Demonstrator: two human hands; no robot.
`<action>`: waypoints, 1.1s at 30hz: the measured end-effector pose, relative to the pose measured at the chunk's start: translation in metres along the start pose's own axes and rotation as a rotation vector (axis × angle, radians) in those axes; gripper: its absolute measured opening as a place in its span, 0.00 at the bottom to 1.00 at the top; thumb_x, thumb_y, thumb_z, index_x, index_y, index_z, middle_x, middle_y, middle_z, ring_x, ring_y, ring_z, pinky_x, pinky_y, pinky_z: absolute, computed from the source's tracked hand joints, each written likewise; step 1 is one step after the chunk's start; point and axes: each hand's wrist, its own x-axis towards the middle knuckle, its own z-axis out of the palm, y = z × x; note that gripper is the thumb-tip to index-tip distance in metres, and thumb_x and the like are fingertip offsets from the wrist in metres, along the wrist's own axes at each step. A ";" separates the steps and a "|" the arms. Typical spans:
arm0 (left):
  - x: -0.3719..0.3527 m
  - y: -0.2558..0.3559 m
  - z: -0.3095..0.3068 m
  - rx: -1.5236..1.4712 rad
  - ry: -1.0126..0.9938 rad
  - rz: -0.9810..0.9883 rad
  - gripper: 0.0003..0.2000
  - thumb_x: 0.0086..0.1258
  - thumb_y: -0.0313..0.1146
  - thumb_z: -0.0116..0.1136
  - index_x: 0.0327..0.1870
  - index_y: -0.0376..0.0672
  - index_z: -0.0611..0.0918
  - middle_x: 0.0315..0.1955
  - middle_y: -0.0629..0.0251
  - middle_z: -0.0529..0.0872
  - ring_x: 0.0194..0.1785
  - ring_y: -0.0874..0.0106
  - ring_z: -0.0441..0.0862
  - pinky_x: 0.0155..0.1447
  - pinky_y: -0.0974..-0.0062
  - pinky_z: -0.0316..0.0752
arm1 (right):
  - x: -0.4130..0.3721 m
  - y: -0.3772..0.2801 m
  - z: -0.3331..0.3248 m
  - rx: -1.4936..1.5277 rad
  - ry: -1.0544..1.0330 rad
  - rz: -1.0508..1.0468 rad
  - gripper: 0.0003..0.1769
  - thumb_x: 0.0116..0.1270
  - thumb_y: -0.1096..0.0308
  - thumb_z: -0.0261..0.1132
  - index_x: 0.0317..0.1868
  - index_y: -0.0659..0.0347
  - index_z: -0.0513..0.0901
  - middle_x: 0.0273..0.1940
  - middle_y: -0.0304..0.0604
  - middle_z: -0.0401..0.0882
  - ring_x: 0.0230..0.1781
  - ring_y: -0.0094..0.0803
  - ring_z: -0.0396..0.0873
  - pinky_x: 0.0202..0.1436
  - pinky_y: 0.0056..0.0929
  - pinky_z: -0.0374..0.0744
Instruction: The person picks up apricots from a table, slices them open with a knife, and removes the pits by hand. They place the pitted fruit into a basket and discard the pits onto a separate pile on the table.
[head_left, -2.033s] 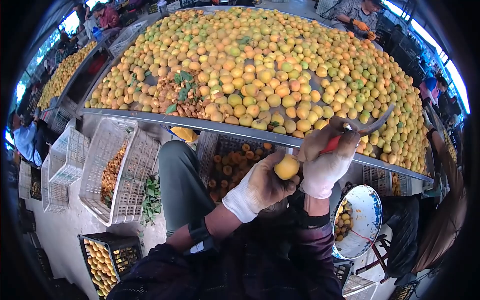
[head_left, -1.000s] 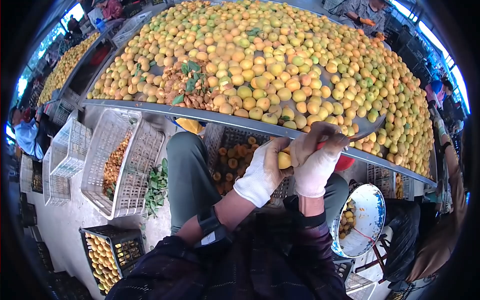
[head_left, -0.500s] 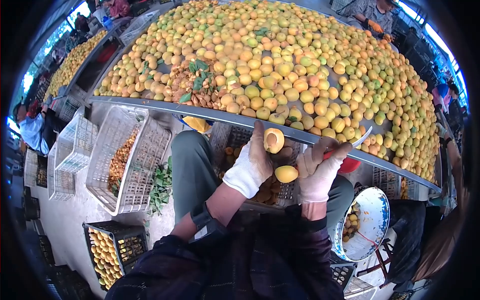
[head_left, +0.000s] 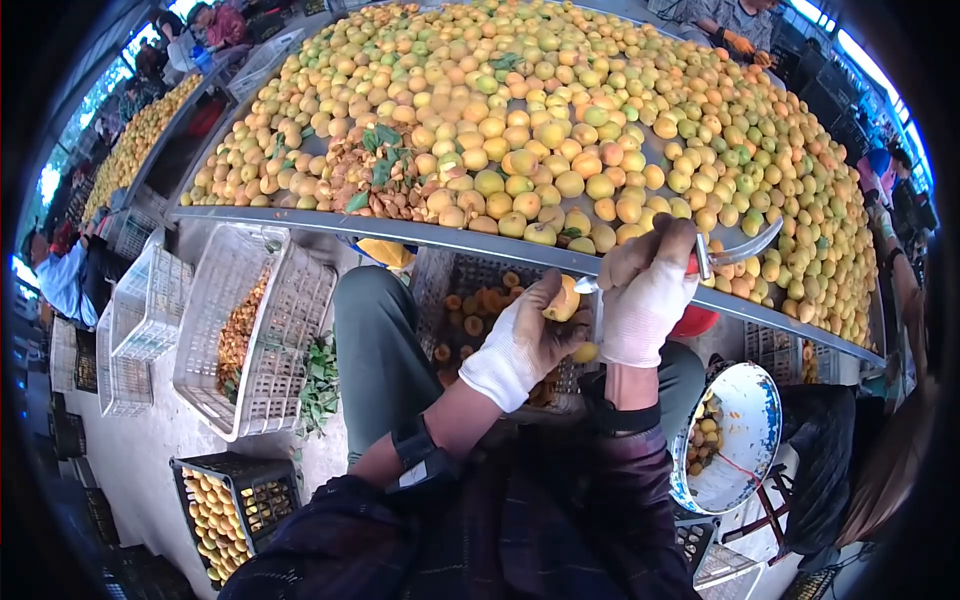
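Both my hands wear white gloves with stained fingers. My left hand (head_left: 532,335) is closed round an apricot (head_left: 562,300) just below the table's metal edge. A second yellow piece of apricot (head_left: 585,352) shows under its fingers. My right hand (head_left: 645,290) grips a knife with a red handle, and its curved blade (head_left: 748,247) points right over the fruit. From the other side of that fist a small metal tip (head_left: 587,285) sticks out, right at the apricot in my left hand. Beneath my hands, between the knees, a crate (head_left: 428,290) holds cut apricot halves.
Whole apricots (head_left: 520,160) cover the table, with a heap of pits and leaves (head_left: 375,170) near its front edge. White crates (head_left: 285,340), one with pits, stand at left. A white bucket (head_left: 745,430) is by my right knee. A person's orange glove (head_left: 740,42) shows across the table.
The opened apricot half with its pit was held upright in my left hand; that hand has lowered and moved right. My right hand has risen, turning the knife so its metal tip meets the apricot.
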 end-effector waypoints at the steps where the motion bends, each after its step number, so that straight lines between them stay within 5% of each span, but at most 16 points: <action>1: 0.000 -0.006 0.003 -0.061 -0.061 -0.026 0.17 0.74 0.50 0.51 0.49 0.44 0.73 0.36 0.63 0.80 0.33 0.69 0.81 0.31 0.74 0.80 | -0.001 0.000 0.005 -0.035 0.020 -0.020 0.14 0.70 0.60 0.58 0.35 0.64 0.75 0.13 0.34 0.62 0.08 0.22 0.59 0.13 0.24 0.61; 7: -0.011 -0.015 0.023 0.029 0.080 0.207 0.19 0.73 0.51 0.52 0.52 0.45 0.70 0.34 0.63 0.80 0.27 0.71 0.79 0.27 0.76 0.77 | 0.003 0.024 -0.006 -0.278 0.085 -0.260 0.13 0.66 0.62 0.60 0.27 0.62 0.73 0.13 0.34 0.64 0.09 0.23 0.60 0.14 0.25 0.60; 10: -0.018 -0.008 0.022 0.111 0.061 0.176 0.18 0.73 0.50 0.53 0.51 0.46 0.71 0.31 0.64 0.79 0.24 0.72 0.78 0.25 0.78 0.75 | 0.008 0.015 -0.013 0.101 -0.039 0.132 0.19 0.73 0.53 0.56 0.28 0.56 0.68 0.13 0.28 0.56 0.08 0.18 0.51 0.11 0.23 0.52; 14: -0.015 -0.001 0.023 0.122 0.041 0.112 0.17 0.73 0.51 0.51 0.48 0.47 0.72 0.29 0.64 0.79 0.23 0.73 0.77 0.23 0.80 0.71 | 0.022 0.025 -0.029 0.253 -0.066 0.231 0.19 0.74 0.50 0.54 0.28 0.52 0.66 0.13 0.26 0.48 0.09 0.17 0.45 0.12 0.21 0.49; 19: -0.017 0.011 0.020 -0.065 -0.086 -0.107 0.17 0.74 0.51 0.50 0.44 0.45 0.75 0.29 0.62 0.80 0.21 0.73 0.74 0.20 0.83 0.65 | 0.026 0.032 -0.031 0.312 -0.069 0.274 0.20 0.73 0.49 0.55 0.28 0.52 0.67 0.14 0.26 0.49 0.09 0.17 0.46 0.12 0.21 0.50; 23: -0.012 0.006 0.022 -0.031 0.028 -0.069 0.17 0.74 0.51 0.50 0.45 0.45 0.75 0.29 0.63 0.80 0.21 0.73 0.74 0.21 0.83 0.64 | 0.016 0.030 -0.018 0.164 -0.040 0.212 0.20 0.72 0.49 0.58 0.29 0.55 0.70 0.14 0.26 0.54 0.09 0.18 0.50 0.12 0.22 0.52; 24: -0.007 -0.006 0.025 0.136 0.090 0.208 0.17 0.73 0.52 0.50 0.45 0.45 0.75 0.29 0.63 0.79 0.21 0.73 0.74 0.20 0.82 0.63 | 0.019 0.038 -0.010 -0.171 0.030 -0.010 0.18 0.72 0.51 0.58 0.32 0.56 0.72 0.14 0.28 0.55 0.09 0.18 0.52 0.12 0.22 0.53; 25: -0.003 -0.013 0.025 0.301 0.154 0.483 0.17 0.73 0.52 0.50 0.44 0.46 0.74 0.29 0.64 0.79 0.20 0.73 0.74 0.20 0.82 0.62 | 0.008 0.034 -0.007 -0.136 -0.036 0.018 0.17 0.73 0.52 0.57 0.33 0.56 0.72 0.14 0.27 0.55 0.09 0.18 0.51 0.13 0.21 0.52; 27: -0.008 -0.005 0.019 0.274 0.082 0.365 0.16 0.73 0.52 0.51 0.43 0.47 0.74 0.29 0.65 0.78 0.20 0.73 0.74 0.20 0.80 0.61 | 0.014 0.028 -0.014 0.222 -0.083 0.224 0.16 0.73 0.53 0.57 0.34 0.56 0.73 0.14 0.27 0.54 0.09 0.17 0.49 0.13 0.21 0.50; 29: -0.012 0.006 0.026 0.155 0.124 0.084 0.15 0.73 0.51 0.51 0.42 0.48 0.74 0.28 0.66 0.78 0.20 0.73 0.73 0.19 0.80 0.60 | 0.019 0.036 -0.018 0.253 -0.066 0.253 0.16 0.73 0.53 0.56 0.33 0.55 0.72 0.14 0.26 0.53 0.09 0.17 0.48 0.13 0.21 0.49; 33: -0.007 0.014 0.022 -0.038 0.139 -0.043 0.15 0.72 0.50 0.51 0.41 0.48 0.75 0.25 0.67 0.77 0.20 0.72 0.74 0.19 0.83 0.61 | 0.022 0.039 -0.018 0.256 -0.123 0.317 0.18 0.73 0.52 0.56 0.29 0.53 0.70 0.13 0.26 0.53 0.08 0.17 0.47 0.12 0.21 0.49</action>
